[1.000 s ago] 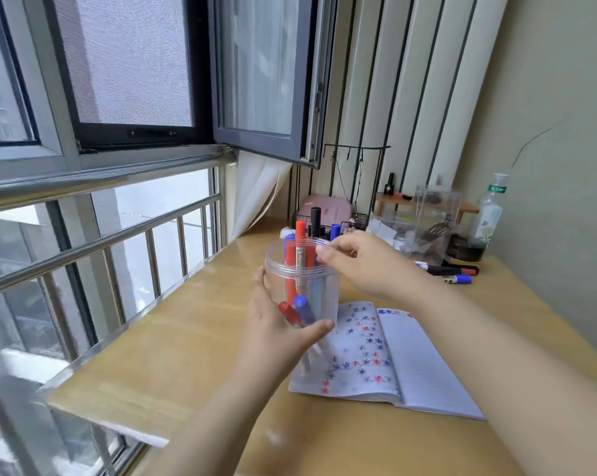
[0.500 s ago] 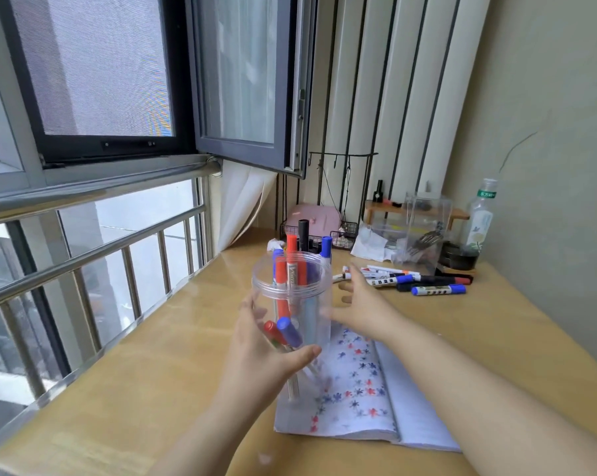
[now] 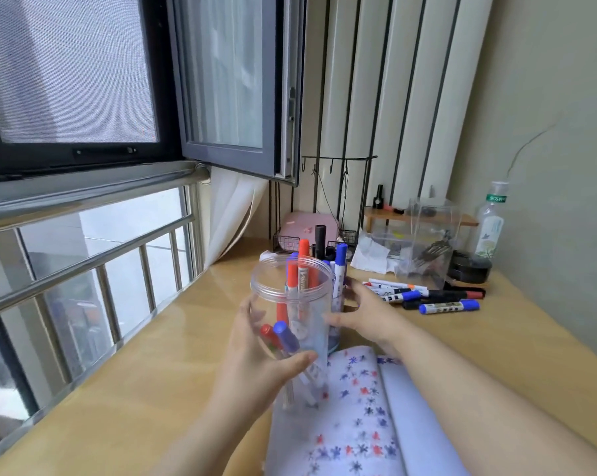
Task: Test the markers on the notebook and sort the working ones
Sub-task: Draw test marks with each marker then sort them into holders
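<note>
Head view looks down on a clear plastic jar [image 3: 291, 324] gripped by the left hand [image 3: 255, 359], thumb across its near wall and fingers wrapped round the far side, so the jar seems to be held just above the notebook's [image 3: 352, 417] top edge. Inside it are several markers: a red-capped marker [image 3: 303, 266] standing up past the rim, and a blue-capped marker [image 3: 286, 336] and a red one lying slanted lower down. The right hand [image 3: 365, 317] is spread open with nothing in it, its fingers reaching round a second clear container [image 3: 338, 297] just behind the jar, which holds a blue-capped marker upright [image 3: 341, 266]; whether the palm touches it I cannot tell.

The notebook lies open on the wooden desk [image 3: 152, 389], its left page covered with small red and blue star-like test marks, so a good deal of testing looks done. Further right, near the wall, a cluster of loose markers [image 3: 427, 297] lies flat on the desk, blue, red and black caps among them. My judgement: sorting is well under way, with tested markers in the jar, while the loose cluster may be either rejects or ones yet to be tried.
</note>
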`<state>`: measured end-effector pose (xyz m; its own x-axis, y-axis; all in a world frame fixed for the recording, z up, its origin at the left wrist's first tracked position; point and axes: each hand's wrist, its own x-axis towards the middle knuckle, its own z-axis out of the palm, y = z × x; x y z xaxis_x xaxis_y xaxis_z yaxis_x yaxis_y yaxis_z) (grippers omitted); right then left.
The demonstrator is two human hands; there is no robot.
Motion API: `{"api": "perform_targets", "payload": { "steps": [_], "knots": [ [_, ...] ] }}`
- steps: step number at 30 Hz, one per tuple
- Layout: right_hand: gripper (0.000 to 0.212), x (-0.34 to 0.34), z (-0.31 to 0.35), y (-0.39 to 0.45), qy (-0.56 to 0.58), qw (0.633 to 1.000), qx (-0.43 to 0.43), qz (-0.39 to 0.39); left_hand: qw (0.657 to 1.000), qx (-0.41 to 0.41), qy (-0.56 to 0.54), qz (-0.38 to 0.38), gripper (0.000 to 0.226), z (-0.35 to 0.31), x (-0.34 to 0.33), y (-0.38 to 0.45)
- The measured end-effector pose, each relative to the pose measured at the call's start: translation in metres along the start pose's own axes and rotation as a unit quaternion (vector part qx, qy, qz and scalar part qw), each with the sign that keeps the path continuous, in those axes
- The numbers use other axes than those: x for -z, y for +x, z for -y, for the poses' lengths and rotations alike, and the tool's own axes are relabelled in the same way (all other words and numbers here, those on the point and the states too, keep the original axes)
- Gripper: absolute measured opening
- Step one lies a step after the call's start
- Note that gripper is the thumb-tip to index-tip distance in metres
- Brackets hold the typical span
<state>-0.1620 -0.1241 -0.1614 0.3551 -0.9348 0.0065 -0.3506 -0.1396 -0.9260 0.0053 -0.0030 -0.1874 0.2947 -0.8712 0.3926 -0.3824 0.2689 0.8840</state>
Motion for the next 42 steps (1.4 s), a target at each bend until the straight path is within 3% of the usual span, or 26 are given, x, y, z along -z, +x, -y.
{"api": "perform_targets", "payload": {
  "steps": [4, 13, 16, 18, 19, 21, 23, 27, 33, 38, 42],
  "knots": [
    [0.073, 0.004, 0.0, 0.007, -0.009, 1.0, 0.0, -0.026, 1.0, 0.008, -0.002, -0.004, 0.103, 0.009, -0.004, 0.013],
    [0.083, 0.006, -0.006, 0.005, -0.026, 0.999, -0.002, -0.027, 1.0, 0.018, 0.015, -0.001, 0.112, 0.013, -0.012, 0.019],
    [0.08, 0.009, -0.01, -0.002, -0.051, 0.997, -0.015, -0.059, 0.99, -0.006, 0.108, -0.091, 0.093, 0.009, -0.009, 0.006],
    [0.066, 0.016, -0.015, -0.011, -0.062, 0.995, -0.025, -0.078, 0.969, -0.085, 0.17, -0.155, 0.065, 0.004, -0.008, -0.012],
    [0.058, 0.02, -0.019, -0.016, -0.071, 0.994, -0.03, -0.084, 0.965, -0.126, 0.177, -0.147, 0.051, 0.001, -0.01, -0.022],
    [0.046, 0.031, -0.027, -0.028, -0.091, 0.991, -0.037, -0.093, 0.97, -0.163, 0.169, -0.062, 0.031, -0.008, -0.021, -0.036],
    [0.037, 0.043, -0.036, -0.038, -0.126, 0.985, -0.037, -0.109, 0.962, -0.195, 0.192, 0.024, 0.024, -0.013, -0.04, -0.04],
    [0.026, 0.071, -0.055, -0.051, -0.193, 0.971, -0.029, -0.14, 0.955, -0.193, 0.21, 0.085, 0.013, -0.025, -0.085, -0.024],
    [0.039, 0.115, -0.077, -0.037, -0.357, 0.922, -0.038, -0.146, 0.955, -0.185, 0.214, 0.087, 0.02, -0.009, -0.139, 0.01],
    [0.045, 0.12, -0.087, 0.013, -0.483, 0.861, 0.034, -0.152, 0.953, -0.229, 0.191, 0.051, 0.018, 0.016, -0.146, 0.017],
    [0.046, 0.108, -0.092, 0.054, -0.553, 0.818, 0.058, -0.144, 0.956, -0.216, 0.193, 0.035, 0.014, 0.022, -0.146, 0.019]
  ]
}}
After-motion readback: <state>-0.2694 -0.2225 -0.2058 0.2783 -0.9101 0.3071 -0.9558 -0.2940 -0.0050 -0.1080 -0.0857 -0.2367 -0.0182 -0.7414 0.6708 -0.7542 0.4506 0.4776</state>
